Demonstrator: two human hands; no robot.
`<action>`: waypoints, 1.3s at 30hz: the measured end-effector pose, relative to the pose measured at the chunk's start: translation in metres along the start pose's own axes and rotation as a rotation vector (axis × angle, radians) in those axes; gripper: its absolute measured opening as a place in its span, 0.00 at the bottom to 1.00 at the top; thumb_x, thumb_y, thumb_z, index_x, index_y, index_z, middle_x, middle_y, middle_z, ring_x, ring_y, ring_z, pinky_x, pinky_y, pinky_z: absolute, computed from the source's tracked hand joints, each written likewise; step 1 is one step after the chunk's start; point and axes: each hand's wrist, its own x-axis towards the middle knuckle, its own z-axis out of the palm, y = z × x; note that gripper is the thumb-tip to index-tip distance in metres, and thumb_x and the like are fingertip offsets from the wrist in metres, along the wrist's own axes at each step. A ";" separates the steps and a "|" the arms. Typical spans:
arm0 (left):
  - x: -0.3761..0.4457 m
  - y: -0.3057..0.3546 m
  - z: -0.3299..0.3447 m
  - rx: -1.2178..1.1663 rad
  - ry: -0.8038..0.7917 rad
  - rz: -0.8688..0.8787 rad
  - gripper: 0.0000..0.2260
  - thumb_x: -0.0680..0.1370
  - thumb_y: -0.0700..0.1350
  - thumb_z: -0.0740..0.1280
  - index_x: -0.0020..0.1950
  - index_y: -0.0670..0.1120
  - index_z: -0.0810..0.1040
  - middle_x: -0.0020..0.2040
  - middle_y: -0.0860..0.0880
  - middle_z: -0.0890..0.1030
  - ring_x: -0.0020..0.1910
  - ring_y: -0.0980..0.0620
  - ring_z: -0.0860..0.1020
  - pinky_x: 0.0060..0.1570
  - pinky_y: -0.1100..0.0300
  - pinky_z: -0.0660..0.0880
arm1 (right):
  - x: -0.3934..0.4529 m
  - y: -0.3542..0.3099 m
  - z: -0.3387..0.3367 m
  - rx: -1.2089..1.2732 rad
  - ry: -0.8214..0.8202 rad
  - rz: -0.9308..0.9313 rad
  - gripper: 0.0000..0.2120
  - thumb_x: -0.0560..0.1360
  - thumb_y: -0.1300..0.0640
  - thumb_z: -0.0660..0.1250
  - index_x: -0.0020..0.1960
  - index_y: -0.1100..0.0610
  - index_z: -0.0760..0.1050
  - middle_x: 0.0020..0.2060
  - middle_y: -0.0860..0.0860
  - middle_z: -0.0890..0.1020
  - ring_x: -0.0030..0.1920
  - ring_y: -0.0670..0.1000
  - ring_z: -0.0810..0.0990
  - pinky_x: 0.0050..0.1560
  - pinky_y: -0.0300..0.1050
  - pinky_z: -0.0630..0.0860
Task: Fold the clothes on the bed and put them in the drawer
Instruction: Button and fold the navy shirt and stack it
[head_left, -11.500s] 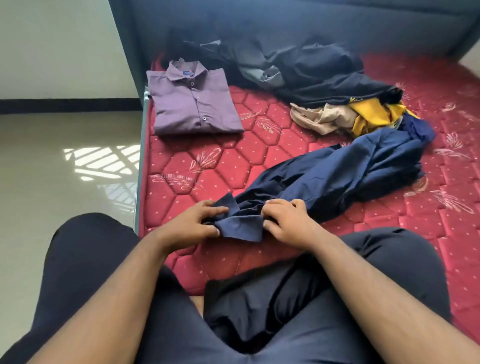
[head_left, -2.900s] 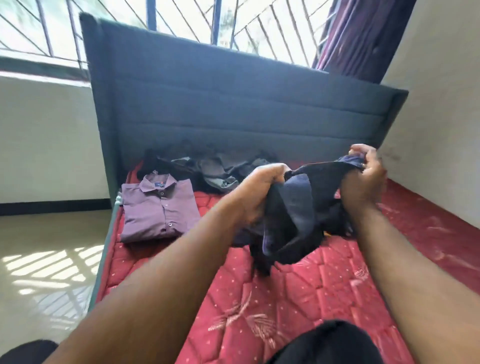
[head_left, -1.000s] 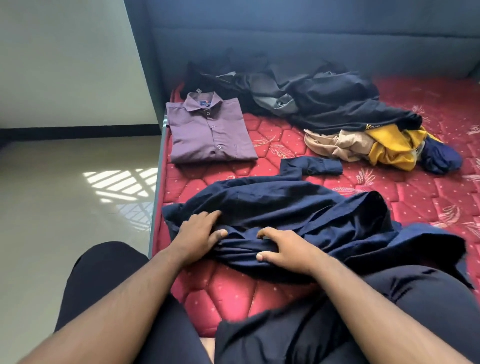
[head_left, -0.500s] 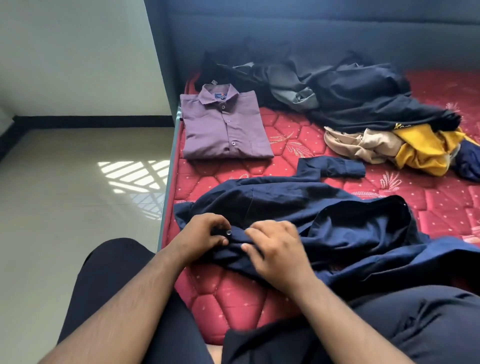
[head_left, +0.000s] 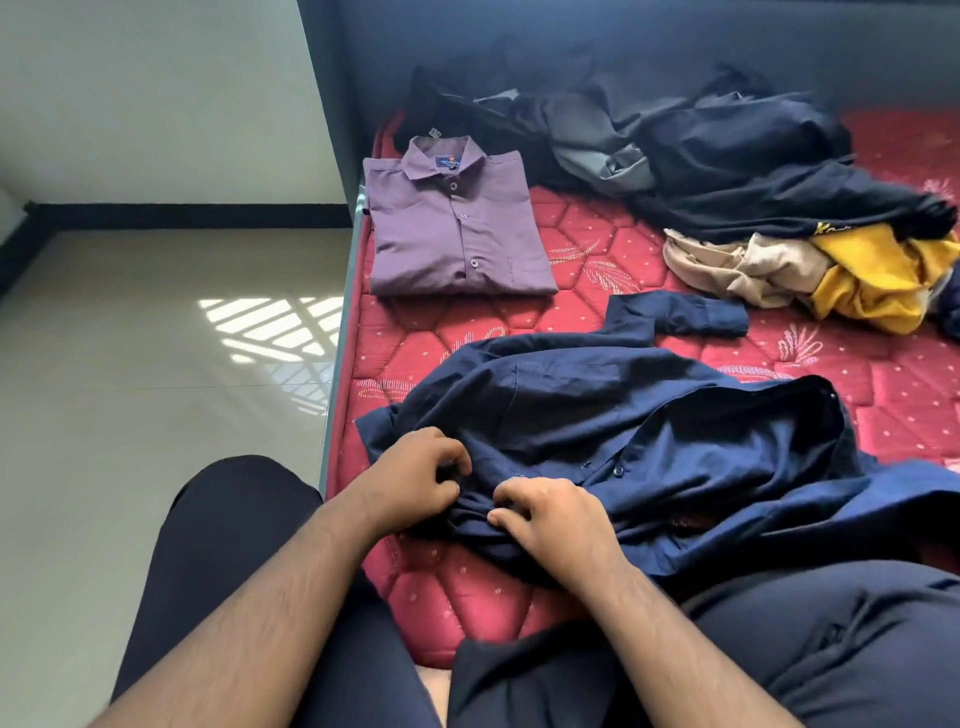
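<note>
1. The navy shirt (head_left: 649, 447) lies crumpled on the red mattress (head_left: 597, 249), its near edge bunched directly under both hands, the rest spreading away to the right and toward the headboard (head_left: 519, 47).
2. One sleeve (head_left: 680, 317) of the navy shirt reaches out flat on the far side, its cuff pointing right.
3. The left hand (head_left: 410, 478) sits at the shirt's near-left edge — fingers curled inward, tips close together and pressed into a fold of the cloth, which they seem to pinch against the thumb.
4. The right hand (head_left: 556, 519) rests just beside it on the same bunched edge; its fingers are bent and slightly spread, the tips gripping a ridge of gathered fabric.
5. The two hands are close but not touching, a small hump of navy cloth between them.
6. A shirt button (head_left: 618, 471) shows on the placket just beyond the right hand.
7. A purple shirt (head_left: 457, 228) lies neatly folded, collar up, at the far left of the mattress, well apart from the navy one.
8. A heap of dark and grey clothes (head_left: 701, 140) sits against the headboard; to its right — a beige garment (head_left: 737, 265) touching a yellow one (head_left: 883, 280).
9. The person's dark trousers (head_left: 779, 649) fill the near foreground, and a tiled floor (head_left: 130, 389) with a patch of sunlight lies to the left of the bed.
</note>
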 end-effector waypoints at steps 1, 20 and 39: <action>0.000 0.000 0.003 0.032 0.000 -0.014 0.13 0.71 0.39 0.69 0.54 0.49 0.82 0.50 0.49 0.76 0.50 0.51 0.76 0.57 0.54 0.73 | -0.002 -0.005 -0.002 0.006 -0.017 0.045 0.12 0.76 0.41 0.64 0.56 0.44 0.76 0.51 0.46 0.83 0.55 0.51 0.79 0.51 0.46 0.74; -0.026 -0.009 0.009 0.115 -0.038 -0.118 0.14 0.67 0.33 0.65 0.47 0.49 0.74 0.38 0.55 0.69 0.42 0.49 0.71 0.44 0.56 0.69 | -0.016 -0.025 0.026 -0.102 0.315 -0.162 0.05 0.66 0.54 0.61 0.37 0.48 0.75 0.31 0.45 0.77 0.36 0.50 0.76 0.43 0.47 0.63; -0.022 0.009 -0.014 -1.106 -0.182 -0.310 0.23 0.61 0.43 0.75 0.53 0.34 0.83 0.48 0.36 0.81 0.43 0.47 0.79 0.44 0.60 0.76 | -0.003 -0.005 0.004 0.156 0.624 -0.374 0.10 0.68 0.64 0.73 0.36 0.51 0.77 0.37 0.44 0.80 0.35 0.47 0.77 0.31 0.46 0.67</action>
